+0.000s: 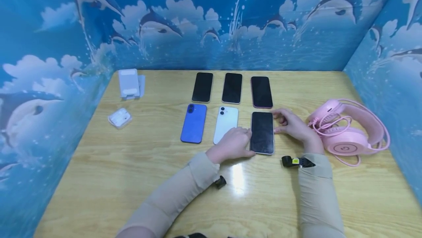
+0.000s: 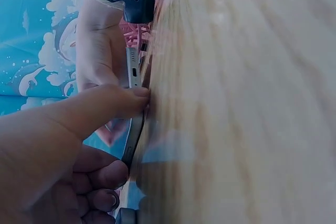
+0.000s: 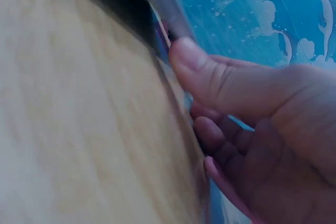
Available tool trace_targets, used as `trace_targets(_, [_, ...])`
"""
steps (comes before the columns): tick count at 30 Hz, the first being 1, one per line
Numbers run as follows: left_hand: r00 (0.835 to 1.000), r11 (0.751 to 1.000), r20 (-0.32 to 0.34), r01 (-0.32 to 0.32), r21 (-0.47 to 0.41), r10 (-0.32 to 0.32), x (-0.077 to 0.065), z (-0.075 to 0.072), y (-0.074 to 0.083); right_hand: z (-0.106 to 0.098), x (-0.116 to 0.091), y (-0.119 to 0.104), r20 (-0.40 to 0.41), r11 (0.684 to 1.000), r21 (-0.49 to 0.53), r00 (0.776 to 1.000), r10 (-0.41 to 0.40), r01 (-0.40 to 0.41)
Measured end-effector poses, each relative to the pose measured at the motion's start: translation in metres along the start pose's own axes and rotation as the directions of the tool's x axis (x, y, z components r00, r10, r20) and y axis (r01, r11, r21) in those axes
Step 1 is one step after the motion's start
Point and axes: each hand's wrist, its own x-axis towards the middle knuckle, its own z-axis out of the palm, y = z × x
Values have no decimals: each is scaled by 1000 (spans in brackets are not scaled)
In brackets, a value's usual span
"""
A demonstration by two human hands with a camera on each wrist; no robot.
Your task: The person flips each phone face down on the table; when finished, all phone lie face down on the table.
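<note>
A smartphone with a dark screen lies face up on the wooden table, between both hands. My left hand pinches its lower left corner, thumb at the bottom edge and fingers along the left side. In the left wrist view the phone's silver edge shows its port beside the left thumb. At the right side my right hand holds the phone, with the thumb on the right edge and a finger near the top right corner. A white phone lies back up just left, partly behind the left hand.
Further left is a blue phone, back up. Three dark-screened phones form a row behind. Pink headphones with a coiled cable lie right of the right hand. A white box and a small clear case sit at the left.
</note>
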Motion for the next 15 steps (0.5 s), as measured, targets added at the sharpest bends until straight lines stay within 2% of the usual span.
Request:
trace_targets(6, [1000,1000,18,20,-19,-20,1,0,-1,-2,1,-5,-16,995,100,1000,-4,6])
trace_targets(11, [1000,998,5,7,-67,-7,0,-1,-5,0,6,-20,-35,996,91,999,0,3])
trace_targets(15, [999,997,-35,-19,-75,17,0,-3,-9,4,12,-31,-55,998,62,998,-24,27])
